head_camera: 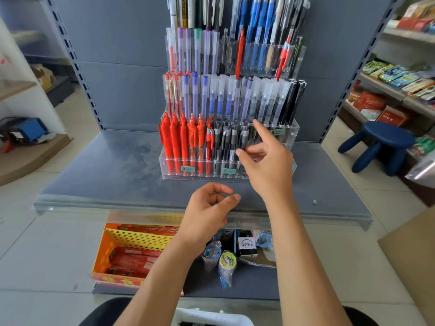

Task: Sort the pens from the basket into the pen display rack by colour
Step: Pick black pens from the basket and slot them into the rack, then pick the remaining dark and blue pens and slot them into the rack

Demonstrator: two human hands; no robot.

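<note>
Right hand (266, 165) meets the pen display rack's (179, 176) near-row black pens (224, 142), index finger straight; I cannot tell its grip. Left hand (207, 212) hangs loosely curled, empty.

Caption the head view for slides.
Right hand at the black pens in the front row of the rack; left hand empty.

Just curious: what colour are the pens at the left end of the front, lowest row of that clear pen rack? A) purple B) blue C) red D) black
C: red pens fill the left end of the front row of the pen rack; the black and grey pens stand to their right, by the right hand.
</note>
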